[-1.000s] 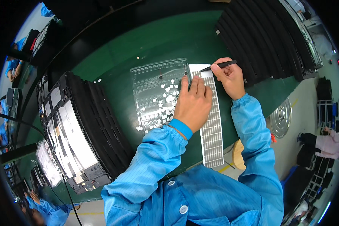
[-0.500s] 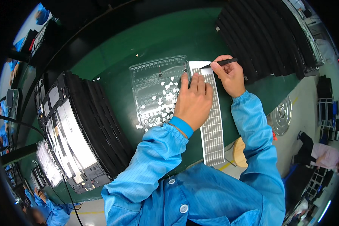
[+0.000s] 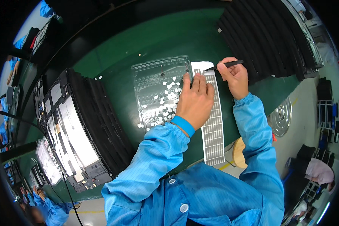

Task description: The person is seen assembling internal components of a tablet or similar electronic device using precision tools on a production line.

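Note:
My left hand (image 3: 196, 103) lies palm down with fingers stretched out, across the right edge of a clear plastic tray (image 3: 150, 80) and the left side of a long white sheet of small grey labels (image 3: 213, 145). White round-ended pieces (image 3: 168, 96) are scattered over the tray, left of that hand. My right hand (image 3: 235, 80) is closed around slim black tweezers (image 3: 229, 64), held like a pen. Their tip points left and meets the sheet's top part, near a small pale piece; whether they grip a label is too small to tell.
A tall stack of black panels (image 3: 252, 41) stands at the far right. Another stack (image 3: 98, 116), with a silver-faced unit (image 3: 73, 130) on its outer side, is at the left. The green table (image 3: 113, 71) lies beneath. A round stool (image 3: 239, 153) is beyond its near edge.
My right hand with the tweezers has shifted slightly right and down along the top of the sheet. A small pale piece now shows at the tip. My left hand stays on the sheet.

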